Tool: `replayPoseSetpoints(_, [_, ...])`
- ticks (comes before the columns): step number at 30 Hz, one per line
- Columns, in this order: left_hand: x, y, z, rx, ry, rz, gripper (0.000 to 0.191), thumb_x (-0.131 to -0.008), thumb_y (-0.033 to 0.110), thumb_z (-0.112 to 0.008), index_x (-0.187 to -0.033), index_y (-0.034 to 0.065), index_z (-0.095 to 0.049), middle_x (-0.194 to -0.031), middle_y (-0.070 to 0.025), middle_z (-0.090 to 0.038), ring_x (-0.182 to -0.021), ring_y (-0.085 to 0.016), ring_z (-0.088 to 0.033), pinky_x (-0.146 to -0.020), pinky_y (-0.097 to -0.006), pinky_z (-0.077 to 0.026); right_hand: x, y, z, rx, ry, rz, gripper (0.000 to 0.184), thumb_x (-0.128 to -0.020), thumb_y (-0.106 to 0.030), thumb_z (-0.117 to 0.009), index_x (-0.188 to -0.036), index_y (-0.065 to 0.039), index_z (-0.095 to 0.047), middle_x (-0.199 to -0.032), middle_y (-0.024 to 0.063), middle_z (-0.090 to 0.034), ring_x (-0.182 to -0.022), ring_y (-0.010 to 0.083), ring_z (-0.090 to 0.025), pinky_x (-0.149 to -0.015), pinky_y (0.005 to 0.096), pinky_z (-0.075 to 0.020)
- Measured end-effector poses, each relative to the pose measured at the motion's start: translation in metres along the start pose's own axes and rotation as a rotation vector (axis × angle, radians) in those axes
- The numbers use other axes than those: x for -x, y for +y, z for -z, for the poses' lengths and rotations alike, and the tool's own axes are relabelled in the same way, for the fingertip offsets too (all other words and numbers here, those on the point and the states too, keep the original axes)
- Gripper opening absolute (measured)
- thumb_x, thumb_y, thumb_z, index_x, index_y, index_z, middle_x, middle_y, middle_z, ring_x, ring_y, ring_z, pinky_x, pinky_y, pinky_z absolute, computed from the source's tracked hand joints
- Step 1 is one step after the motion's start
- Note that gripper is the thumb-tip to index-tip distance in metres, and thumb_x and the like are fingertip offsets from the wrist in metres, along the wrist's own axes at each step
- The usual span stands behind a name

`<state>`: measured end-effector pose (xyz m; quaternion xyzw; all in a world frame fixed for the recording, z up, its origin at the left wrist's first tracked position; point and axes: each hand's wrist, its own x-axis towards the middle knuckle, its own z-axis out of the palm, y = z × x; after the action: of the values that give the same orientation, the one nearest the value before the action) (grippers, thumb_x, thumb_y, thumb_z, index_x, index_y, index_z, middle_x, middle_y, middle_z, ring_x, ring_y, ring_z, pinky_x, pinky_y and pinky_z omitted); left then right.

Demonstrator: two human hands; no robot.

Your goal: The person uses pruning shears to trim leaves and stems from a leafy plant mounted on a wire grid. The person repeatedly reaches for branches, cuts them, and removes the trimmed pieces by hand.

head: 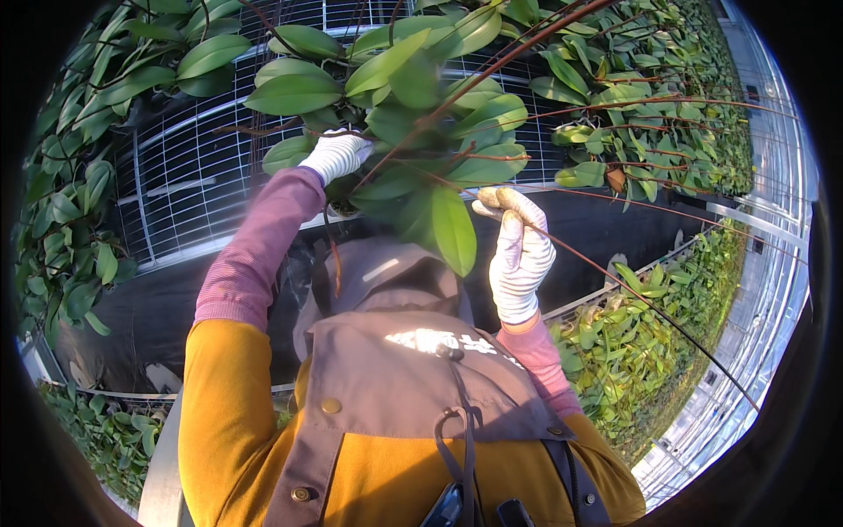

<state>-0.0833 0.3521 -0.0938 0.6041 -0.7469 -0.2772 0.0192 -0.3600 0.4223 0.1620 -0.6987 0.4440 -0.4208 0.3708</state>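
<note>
My left hand (336, 155), in a striped white glove, reaches in among the leaves of a potted orchid-like plant (395, 132) above the edge of a wire-mesh bench; leaves and stems partly cover its fingers, so its hold cannot be made out. To the right, my right hand (517, 247), in a similar glove with stained fingertips, pinches a long, thin, dark stem (612, 278) between thumb and fingers. That stem runs from the plant down to the lower right. One broad bright leaf (453, 230) hangs between the two hands.
Wire mesh (191, 171) spans the bench. Dense similar plants stand at left (72, 197) and upper right (632, 85), with long reddish stems crossing the view. Dark sheeting (612, 224) lies below the bench edge. More plants (625, 349) grow at lower right. A brown apron (395, 375) covers my front.
</note>
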Motion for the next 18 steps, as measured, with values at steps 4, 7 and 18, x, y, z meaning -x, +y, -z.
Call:
replayPoseSetpoints(4, [-0.009,0.007,0.001,-0.001,0.007,0.106,0.027,-0.095,0.035,-0.059,-0.113,0.0221,-0.074,-0.108,-0.0073,-0.073,-0.1,-0.032,-0.069,-0.087,-0.045,-0.054,-0.013,0.003,-0.021,-0.019,-0.026,0.011,0.024,-0.105,-0.006,-0.049,-0.123,0.006,-0.061,-0.11,0.0159,-0.072,-0.095,0.0245,-0.073,-0.089,0.035,-0.0568])
replayPoseSetpoints(7, [-0.013,0.009,0.009,-0.006,-0.034,0.174,0.034,-0.089,0.039,-0.068,-0.114,0.0171,-0.071,-0.108,-0.0088,-0.073,-0.101,-0.032,-0.069,-0.086,-0.0447,-0.055,-0.023,0.006,-0.037,-0.064,-0.025,-0.042,0.023,-0.104,-0.008,-0.053,-0.12,0.004,-0.064,-0.106,0.0147,-0.073,-0.092,0.0217,-0.073,-0.085,0.0322,-0.0569])
replayPoseSetpoints(18, [-0.007,0.004,0.02,0.155,-0.013,0.201,0.071,-0.081,0.035,-0.076,-0.144,0.0144,-0.05,-0.121,-0.0139,-0.07,-0.111,-0.032,-0.067,-0.095,-0.045,-0.051,-0.035,0.009,-0.047,0.06,-0.034,-0.075,0.022,-0.104,-0.008,-0.052,-0.121,0.0,-0.064,-0.102,0.0133,-0.075,-0.089,0.0185,-0.074,-0.079,0.0285,-0.0562])
